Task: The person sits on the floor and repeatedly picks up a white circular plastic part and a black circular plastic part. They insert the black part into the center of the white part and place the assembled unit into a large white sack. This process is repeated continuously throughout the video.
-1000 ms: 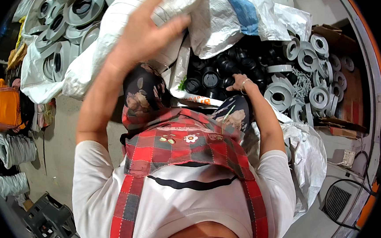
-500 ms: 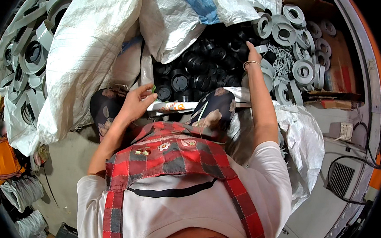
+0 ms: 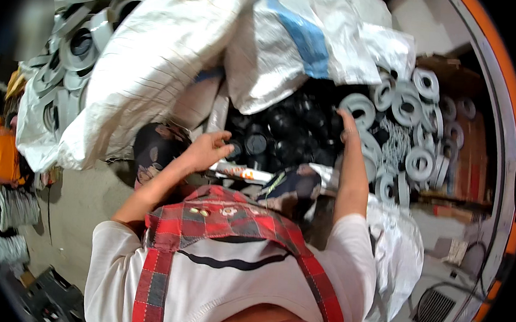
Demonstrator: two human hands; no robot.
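My left hand [image 3: 209,150] is at the near left edge of a heap of round black plastic caps [image 3: 283,145], fingers loosely bent and apart. Its fingertips come close to one black cap [image 3: 235,151]; whether they touch it is unclear. My right hand [image 3: 349,129] reaches along the right side of the heap, between the black caps and the grey plastic rings [image 3: 358,109]. It is seen edge-on and blurred, its fingers stretched out, with nothing visible in them. The rings lie beside a pile of small pale grey pieces [image 3: 396,142].
A large white woven sack [image 3: 158,52] bulges at the left, and another with a blue stripe [image 3: 338,41] overhangs the caps. More grey rings [image 3: 79,47] fill the far left. White plastic sheeting [image 3: 394,260], a black cable [image 3: 434,287] and an orange-edged frame [image 3: 505,88] are at the right.
The whole view has shifted, with the heap lower in it. My left hand has moved onto the caps' near edge. The pale grey piece at my right hand no longer shows.
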